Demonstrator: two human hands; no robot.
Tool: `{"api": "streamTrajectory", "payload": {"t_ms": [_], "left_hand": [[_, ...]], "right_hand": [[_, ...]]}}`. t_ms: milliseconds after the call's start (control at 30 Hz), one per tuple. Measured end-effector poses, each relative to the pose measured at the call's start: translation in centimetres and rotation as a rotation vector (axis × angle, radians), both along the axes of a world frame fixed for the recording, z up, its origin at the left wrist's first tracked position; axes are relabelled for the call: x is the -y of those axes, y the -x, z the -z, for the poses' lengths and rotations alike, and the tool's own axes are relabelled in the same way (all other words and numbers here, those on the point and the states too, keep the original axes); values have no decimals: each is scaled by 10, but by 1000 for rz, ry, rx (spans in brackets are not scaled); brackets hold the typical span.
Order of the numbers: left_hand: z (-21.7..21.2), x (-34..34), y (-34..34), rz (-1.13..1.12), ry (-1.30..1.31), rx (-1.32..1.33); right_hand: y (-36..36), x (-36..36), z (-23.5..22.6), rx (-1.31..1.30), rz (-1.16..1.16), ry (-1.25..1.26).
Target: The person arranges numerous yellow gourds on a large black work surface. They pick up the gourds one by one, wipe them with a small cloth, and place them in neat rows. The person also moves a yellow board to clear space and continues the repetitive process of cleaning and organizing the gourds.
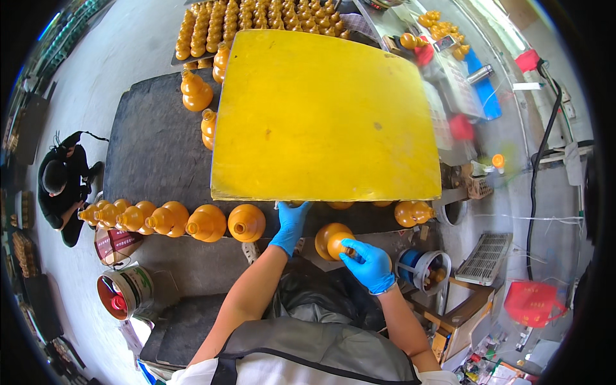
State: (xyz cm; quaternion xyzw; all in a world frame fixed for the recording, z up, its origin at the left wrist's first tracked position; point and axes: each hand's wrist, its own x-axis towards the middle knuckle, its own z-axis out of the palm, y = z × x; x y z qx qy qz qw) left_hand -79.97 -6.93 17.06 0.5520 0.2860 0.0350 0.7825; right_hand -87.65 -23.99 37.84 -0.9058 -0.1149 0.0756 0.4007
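Observation:
My right hand (371, 266), in a blue glove, grips the neck of an orange gourd-shaped bottle (330, 239) in front of the table's near edge. My left hand (292, 224), gloved the same way, reaches up to the near edge of a large yellow board (327, 115). Its fingers go out of sight under that edge, so what they hold is hidden. Just left of it lies another gourd-shaped bottle (246, 222), its mouth toward me, the nearest of a row along the dark table (160, 135). One more bottle (410, 213) lies by the board's right corner.
Several gourd bottles (196, 92) stand left of the board, and a packed tray (256, 19) of them is beyond. A person (64, 186) in dark clothes is at the far left. Buckets (125, 292) (425, 269) stand on both sides, with a wooden stand (459, 308) at right.

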Motion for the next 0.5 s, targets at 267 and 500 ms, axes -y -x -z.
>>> {"api": "streamTrajectory", "payload": {"t_ms": [267,500], "left_hand": [[9,-25,76,272,-333,-238],[-31,-46,123,342,463,-369]], "right_hand": [[-13,-27,13,89,-141,-2],[-28,-68,36,120,-269,-3]]}}
